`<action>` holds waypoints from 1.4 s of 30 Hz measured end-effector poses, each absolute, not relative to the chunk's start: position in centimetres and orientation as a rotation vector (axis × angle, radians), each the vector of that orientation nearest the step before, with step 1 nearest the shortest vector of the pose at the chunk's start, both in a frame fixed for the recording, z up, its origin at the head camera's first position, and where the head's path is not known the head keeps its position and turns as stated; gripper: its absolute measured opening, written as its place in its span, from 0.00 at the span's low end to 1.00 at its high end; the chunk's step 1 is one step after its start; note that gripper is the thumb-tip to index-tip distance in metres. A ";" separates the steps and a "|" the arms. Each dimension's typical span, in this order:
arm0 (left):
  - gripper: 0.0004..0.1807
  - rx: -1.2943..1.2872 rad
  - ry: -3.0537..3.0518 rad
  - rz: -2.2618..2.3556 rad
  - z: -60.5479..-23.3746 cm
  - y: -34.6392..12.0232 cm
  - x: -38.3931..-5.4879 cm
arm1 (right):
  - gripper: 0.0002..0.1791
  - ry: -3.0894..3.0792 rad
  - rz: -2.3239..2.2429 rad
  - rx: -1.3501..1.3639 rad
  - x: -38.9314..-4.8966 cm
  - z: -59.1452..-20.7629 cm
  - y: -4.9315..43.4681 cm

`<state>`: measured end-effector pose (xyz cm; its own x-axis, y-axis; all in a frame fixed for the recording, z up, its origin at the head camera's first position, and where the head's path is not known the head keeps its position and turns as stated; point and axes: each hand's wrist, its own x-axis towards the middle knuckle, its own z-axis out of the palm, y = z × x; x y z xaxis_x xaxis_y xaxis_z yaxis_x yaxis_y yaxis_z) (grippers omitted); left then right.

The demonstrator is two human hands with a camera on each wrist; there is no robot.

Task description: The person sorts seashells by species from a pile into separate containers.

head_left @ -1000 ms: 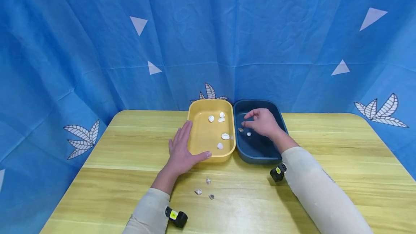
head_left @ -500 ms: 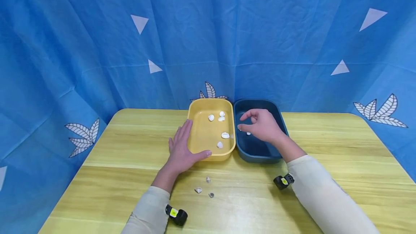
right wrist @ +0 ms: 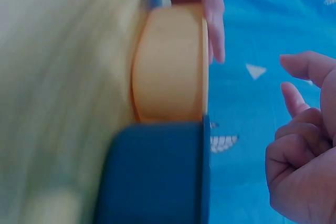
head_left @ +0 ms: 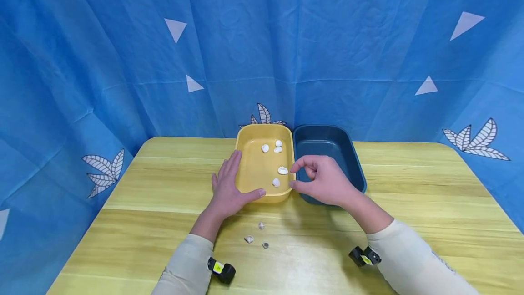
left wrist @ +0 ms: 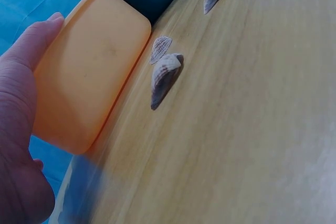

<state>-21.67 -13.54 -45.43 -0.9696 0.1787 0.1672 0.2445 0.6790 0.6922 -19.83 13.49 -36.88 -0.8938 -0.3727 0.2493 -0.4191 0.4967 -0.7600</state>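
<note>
A blue curtain (head_left: pixel 368 58) with white triangles and leaves hangs behind the wooden worktop (head_left: pixel 417 185). Near the worktop's far edge two trays stand side by side: a yellow tray (head_left: pixel 258 163) and, on its right, a dark blue tray (head_left: pixel 323 141). The head view looks down into both, while the wrist views show mainly their outer walls. Two pale sleeves (head_left: pixel 184 263) reach in from the near edge.

The left hand (head_left: pixel 227 192) lies with straight, spread fingers along the yellow tray's left edge, its thumb at the near-left corner; the left wrist view shows that thumb against the rim. The right hand (head_left: pixel 323 180) hovers over the blue tray's near-left corner, covering that corner in the head view. The right wrist view alone makes plain a gap between its thumb and forefinger, the other fingers curled, the whole hand clear of the rims.

On each wrist sits a small black camera (head_left: pixel 221 271). In the yellow tray lie five white shells (head_left: pixel 283 170): three towards the far edge, one by the right edge, one towards the near-right corner. Between that tray and the worktop's near edge lie three greyish shells (head_left: pixel 249 239); two look almost touching in the left wrist view, which shows their ribs, but the head view sets all three apart.
</note>
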 end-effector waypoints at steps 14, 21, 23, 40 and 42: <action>0.67 -0.345 -2.802 -1.166 -45.6 -13.6 -21.5 | 0.11 -2.716 1.531 0.851 -16.6 -39.0 11.1; 0.67 -0.350 -2.808 -1.159 -45.5 -13.6 -21.4 | 0.10 -2.687 1.598 0.898 -15.8 -40.9 10.3; 0.67 -0.353 -2.808 -1.155 -45.5 -13.6 -21.5 | 0.10 -2.678 1.610 0.918 -15.6 -41.4 10.1; 0.67 -0.367 -2.790 -1.137 -45.5 -13.6 -21.7 | 0.09 -2.690 1.635 0.986 -16.2 -44.0 8.6; 0.67 -0.368 -2.789 -1.139 -45.5 -13.6 -21.7 | 0.09 -2.702 1.634 0.996 -16.4 -44.3 8.5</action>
<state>-21.68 -13.59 -45.49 -0.9650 0.1823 0.1885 0.2621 0.6897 0.6750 -16.40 8.49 -44.30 -0.8061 -0.5706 0.1568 -0.4040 0.3370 -0.8504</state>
